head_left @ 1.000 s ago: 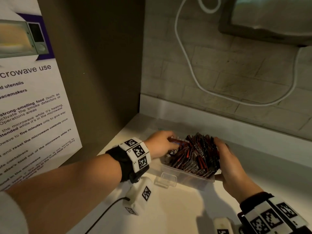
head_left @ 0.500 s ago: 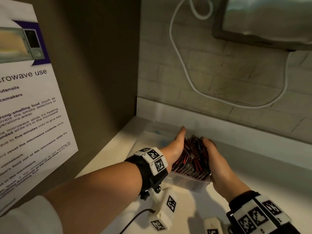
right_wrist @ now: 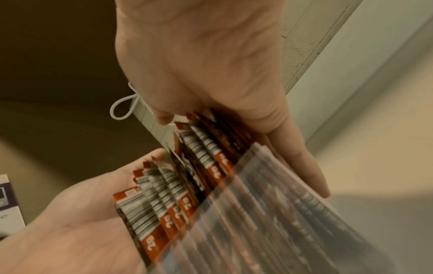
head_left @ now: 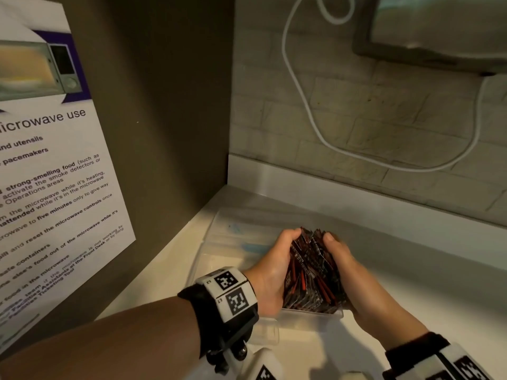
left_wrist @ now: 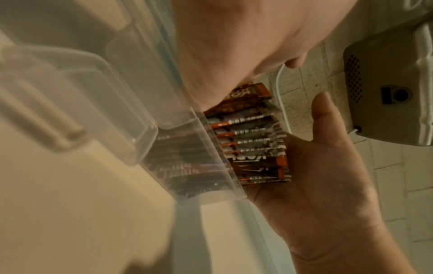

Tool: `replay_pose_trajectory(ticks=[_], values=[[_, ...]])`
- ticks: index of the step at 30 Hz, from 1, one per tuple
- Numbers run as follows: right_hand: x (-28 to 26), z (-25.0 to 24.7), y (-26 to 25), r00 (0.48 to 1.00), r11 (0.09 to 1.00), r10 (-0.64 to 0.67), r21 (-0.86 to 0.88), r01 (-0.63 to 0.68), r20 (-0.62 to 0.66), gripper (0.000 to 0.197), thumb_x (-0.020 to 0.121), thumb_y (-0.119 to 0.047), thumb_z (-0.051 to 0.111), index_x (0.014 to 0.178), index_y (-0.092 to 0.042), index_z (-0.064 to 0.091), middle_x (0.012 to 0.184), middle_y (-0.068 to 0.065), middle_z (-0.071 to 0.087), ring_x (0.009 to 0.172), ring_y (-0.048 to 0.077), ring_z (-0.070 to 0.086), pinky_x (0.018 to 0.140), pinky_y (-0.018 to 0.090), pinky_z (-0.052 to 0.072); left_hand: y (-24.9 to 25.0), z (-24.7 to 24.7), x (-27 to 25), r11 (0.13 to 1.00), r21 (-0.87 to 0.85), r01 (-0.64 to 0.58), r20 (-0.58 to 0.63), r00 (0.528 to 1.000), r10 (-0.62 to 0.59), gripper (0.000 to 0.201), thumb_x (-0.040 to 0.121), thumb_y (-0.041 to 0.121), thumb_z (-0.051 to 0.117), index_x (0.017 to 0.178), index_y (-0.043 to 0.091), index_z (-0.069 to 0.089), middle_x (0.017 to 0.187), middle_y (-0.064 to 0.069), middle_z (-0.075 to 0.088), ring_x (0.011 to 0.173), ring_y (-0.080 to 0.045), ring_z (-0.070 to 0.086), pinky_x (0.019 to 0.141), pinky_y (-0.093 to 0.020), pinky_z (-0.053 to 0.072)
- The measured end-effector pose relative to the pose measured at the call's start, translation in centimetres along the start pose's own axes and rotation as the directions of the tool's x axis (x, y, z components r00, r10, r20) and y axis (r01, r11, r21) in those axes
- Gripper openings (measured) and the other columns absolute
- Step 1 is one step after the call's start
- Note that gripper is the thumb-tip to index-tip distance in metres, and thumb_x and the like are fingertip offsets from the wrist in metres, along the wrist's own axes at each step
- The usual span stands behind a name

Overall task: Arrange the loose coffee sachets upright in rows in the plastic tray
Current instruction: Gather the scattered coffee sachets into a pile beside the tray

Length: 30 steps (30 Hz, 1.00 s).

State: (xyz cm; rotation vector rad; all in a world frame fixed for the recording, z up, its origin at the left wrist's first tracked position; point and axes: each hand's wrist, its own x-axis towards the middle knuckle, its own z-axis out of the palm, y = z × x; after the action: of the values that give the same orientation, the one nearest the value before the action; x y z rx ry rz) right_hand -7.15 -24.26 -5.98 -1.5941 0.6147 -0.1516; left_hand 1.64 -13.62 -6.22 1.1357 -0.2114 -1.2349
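A thick bundle of dark red coffee sachets (head_left: 312,272) stands on edge in a clear plastic tray (head_left: 312,315) on the white counter. My left hand (head_left: 274,267) presses its left side, with the fingertips curling round the far end. My right hand (head_left: 345,264) presses the right side, thumb hooked over the top. In the right wrist view the right hand (right_wrist: 206,64) lays its fingers along the sachets (right_wrist: 187,185), opposite the left palm (right_wrist: 82,213). The left wrist view shows the sachets (left_wrist: 253,140) packed behind the tray wall (left_wrist: 211,148).
The tray's clear lid (head_left: 236,242) lies open to the left, toward a dark side panel (head_left: 164,105) carrying a microwave notice (head_left: 55,174). A white cable (head_left: 301,105) loops over the brick wall under a mounted appliance (head_left: 439,31). White counter extends to the right.
My left hand left the sachets' left edge, lay flat along the bundle, and now curls round it. Both hands have closed in, squeezing the spread sachets into a narrower bundle.
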Motion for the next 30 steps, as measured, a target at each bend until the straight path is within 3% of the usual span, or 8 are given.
replay_pose_trajectory(ticks=[7,10,14,17,19,24,27,30], values=[[-1.6,0.0,-0.5,0.999,0.998,-0.023,0.049,0.025,-0.033,0.107,0.057,-0.048,0.070,0.148,-0.045,0.015,0.128,-0.014,0.052,0.104,0.009,0.061,0.080,0.032,0.056,-0.1,-0.1,-0.7,0.997,-0.059,-0.050,-0.016,0.999,0.049,0.056,0.094,0.061,0.033,0.083,0.026,0.077,0.099,-0.009,0.075,0.096,-0.026,0.068,0.082,-0.040,0.053],[-2.0,-0.2,-0.6,0.998,0.998,-0.050,0.027,0.051,-0.041,0.105,0.058,-0.041,0.072,0.148,-0.045,0.017,0.107,-0.030,0.047,0.089,-0.001,0.063,0.066,0.019,0.055,0.0,-0.9,-1.1,1.000,0.002,-0.023,-0.008,1.000,0.023,0.054,0.093,0.053,0.036,0.109,0.017,0.072,0.112,-0.014,0.071,0.106,-0.030,0.065,0.094,-0.044,0.050],[-1.8,-0.4,-0.6,0.997,0.997,-0.071,-0.008,0.070,-0.035,0.100,0.065,-0.038,0.076,0.148,-0.042,0.021,0.111,-0.030,0.050,0.083,-0.010,0.063,0.072,0.019,0.054,0.6,-2.1,-1.8,0.991,0.126,0.037,0.060,0.997,-0.045,0.049,0.085,0.041,0.050,0.123,0.013,0.064,0.115,-0.015,0.068,0.100,-0.029,0.065,0.089,-0.040,0.052],[-1.6,0.0,-0.4,0.992,0.980,-0.128,-0.152,0.129,0.016,0.126,0.043,-0.055,0.089,0.147,-0.045,0.019,0.131,-0.017,0.049,0.112,0.002,0.059,0.094,0.033,0.052,1.2,-2.3,-2.1,0.967,0.247,0.058,0.099,0.991,-0.085,0.038,0.087,0.036,0.053,0.118,0.018,0.065,0.107,-0.009,0.070,0.090,-0.022,0.067,0.081,-0.033,0.056],[-1.5,0.2,-0.3,0.986,0.939,-0.165,-0.300,0.168,0.037,0.131,0.033,-0.063,0.086,0.143,-0.054,0.016,0.149,-0.007,0.031,0.134,0.011,0.040,0.108,0.040,0.041,1.4,-2.1,-2.1,0.945,0.315,0.092,0.070,0.990,-0.119,0.034,0.091,0.042,0.050,0.113,0.022,0.067,0.103,-0.005,0.071,0.082,-0.017,0.069,0.071,-0.026,0.057],[-1.8,1.0,-1.0,0.977,0.642,-0.189,-0.741,0.197,0.096,0.115,0.045,-0.061,0.081,0.122,-0.080,-0.002,0.154,-0.017,-0.024,0.145,0.030,-0.019,0.112,0.065,0.017,1.7,-0.7,-1.5,0.931,0.327,0.161,-0.012,0.986,-0.166,0.061,0.091,0.069,0.031,0.114,0.025,0.066,0.111,-0.003,0.072,0.090,-0.014,0.068,0.069,-0.025,0.055],[-1.7,1.3,-1.5,0.985,0.518,-0.144,-0.841,0.159,0.098,0.110,0.056,-0.064,0.077,0.135,-0.069,0.001,0.152,-0.021,-0.028,0.143,0.034,-0.024,0.108,0.070,0.010,1.8,-0.9,-1.6,0.919,0.364,0.151,-0.021,0.988,-0.154,0.054,0.092,0.068,0.027,0.102,0.029,0.063,0.091,0.005,0.072,0.075,-0.006,0.069,0.058,-0.020,0.054],[-1.5,1.2,-1.1,0.988,0.489,-0.126,-0.861,0.138,0.087,0.092,0.071,-0.060,0.067,0.138,-0.064,0.004,0.155,-0.017,-0.024,0.144,0.036,-0.021,0.109,0.070,0.011,2.3,-2.2,-2.3,0.895,0.430,0.123,0.016,0.989,-0.144,0.045,0.091,0.055,0.045,0.120,0.025,0.061,0.106,0.001,0.069,0.095,-0.013,0.064,0.080,-0.032,0.055]])
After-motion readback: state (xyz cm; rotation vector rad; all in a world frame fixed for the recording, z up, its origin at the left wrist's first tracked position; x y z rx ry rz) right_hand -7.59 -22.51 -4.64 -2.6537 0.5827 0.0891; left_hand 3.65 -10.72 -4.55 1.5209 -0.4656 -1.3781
